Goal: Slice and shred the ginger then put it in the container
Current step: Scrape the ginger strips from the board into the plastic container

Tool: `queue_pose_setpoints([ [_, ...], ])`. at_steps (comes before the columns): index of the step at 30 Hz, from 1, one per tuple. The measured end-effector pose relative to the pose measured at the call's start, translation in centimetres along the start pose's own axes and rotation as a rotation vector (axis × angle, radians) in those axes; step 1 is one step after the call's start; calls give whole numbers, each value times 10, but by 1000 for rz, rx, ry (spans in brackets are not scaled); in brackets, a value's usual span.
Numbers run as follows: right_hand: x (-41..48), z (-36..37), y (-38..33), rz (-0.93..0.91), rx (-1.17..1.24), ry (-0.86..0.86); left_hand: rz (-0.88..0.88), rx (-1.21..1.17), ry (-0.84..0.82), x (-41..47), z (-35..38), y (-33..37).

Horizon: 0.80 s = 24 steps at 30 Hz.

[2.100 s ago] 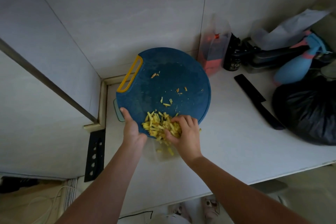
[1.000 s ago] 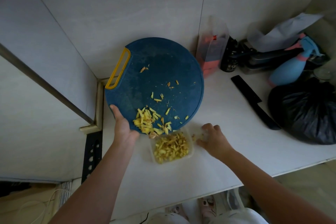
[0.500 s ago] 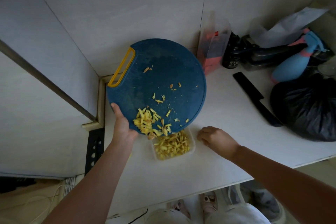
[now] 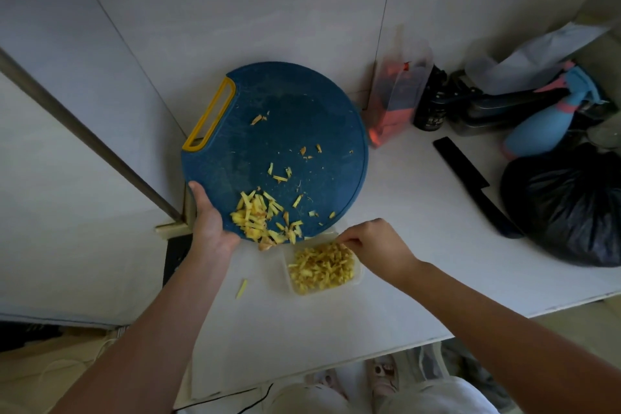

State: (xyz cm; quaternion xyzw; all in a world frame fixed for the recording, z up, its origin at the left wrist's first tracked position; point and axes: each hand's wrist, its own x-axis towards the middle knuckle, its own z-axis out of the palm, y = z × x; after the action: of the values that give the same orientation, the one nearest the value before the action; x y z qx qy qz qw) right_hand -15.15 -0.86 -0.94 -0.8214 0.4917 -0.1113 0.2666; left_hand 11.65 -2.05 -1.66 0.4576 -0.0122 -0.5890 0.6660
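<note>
A round blue cutting board (image 4: 285, 131) with a yellow handle is tilted up over the counter. My left hand (image 4: 210, 225) grips its lower left rim. A pile of shredded ginger (image 4: 260, 217) clings to the board's low edge, with stray bits higher up. Below that edge stands a small clear container (image 4: 359, 274) holding more ginger shreds (image 4: 321, 267). My right hand (image 4: 373, 244) pinches the container's far right rim. One ginger strip (image 4: 241, 288) lies on the counter left of the container.
A black knife (image 4: 477, 185) lies on the white counter (image 4: 420, 245) to the right. Beyond it are a black bag (image 4: 568, 205), a blue spray bottle (image 4: 544, 124), a dark bottle (image 4: 431, 104) and a clear bag with red contents (image 4: 396, 97). Walls close in at left and behind.
My right hand left the ginger on the board, dropped to the counter, then took hold of the container's rim. More ginger now lies in the container. The board stays tilted.
</note>
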Motion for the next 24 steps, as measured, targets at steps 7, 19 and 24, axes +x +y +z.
queue_pose_setpoints([
  [7,7,16,-32,-332,-90,32,-14,-35,54,-1,-3,21],
  [19,46,110,-110,-337,-441,-540,-21,-121,53,-2,15,38],
  [24,36,122,-114,-296,-405,-440,-49,-129,75,1,11,36],
])
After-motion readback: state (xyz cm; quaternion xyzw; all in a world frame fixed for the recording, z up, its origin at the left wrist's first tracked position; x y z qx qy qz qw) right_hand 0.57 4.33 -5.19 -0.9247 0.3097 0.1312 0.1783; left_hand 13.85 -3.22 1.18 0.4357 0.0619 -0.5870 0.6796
